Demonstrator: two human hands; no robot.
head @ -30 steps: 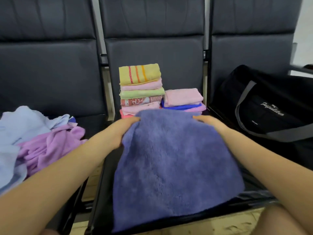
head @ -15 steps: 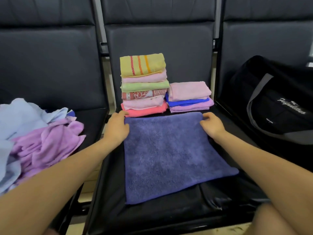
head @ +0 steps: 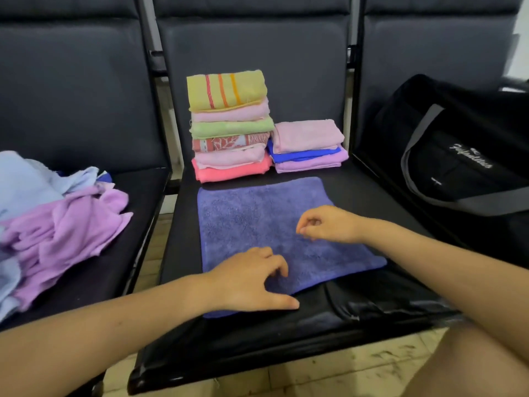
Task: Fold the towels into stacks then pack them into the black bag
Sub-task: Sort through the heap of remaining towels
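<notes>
Low in the frame, left of centre, the left hand [head: 252,280] lies on the near left corner of the purple towel [head: 266,224]. Its thumb stretches out along the towel's near edge and its fingers are bent over the cloth; whether they pinch the edge or only rest on it cannot be told. Just above and to the right, the right hand [head: 329,224] sits over the middle of the same towel with its fingers loosely curled toward the thumb, holding nothing that can be seen.

The purple towel lies flat on the black seat [head: 286,333] in the middle of the frame, its near edge short of the seat's front rim. Behind it, toward the backrest, stand two piles of folded towels. The tall stack [head: 229,127] on the left has six pieces, a yellow striped one on top and a coral one at the bottom. The short stack [head: 307,146], touching it on the right, has pink over blue over lilac.

At the left edge of the frame a loose heap of unfolded towels [head: 54,224], pale blue and lilac, covers the neighbouring seat. At the right edge the black bag [head: 463,156] with grey straps sits on the third seat. Dark padded backrests [head: 257,47] fill the top, and tiled floor [head: 343,371] shows at the bottom.
</notes>
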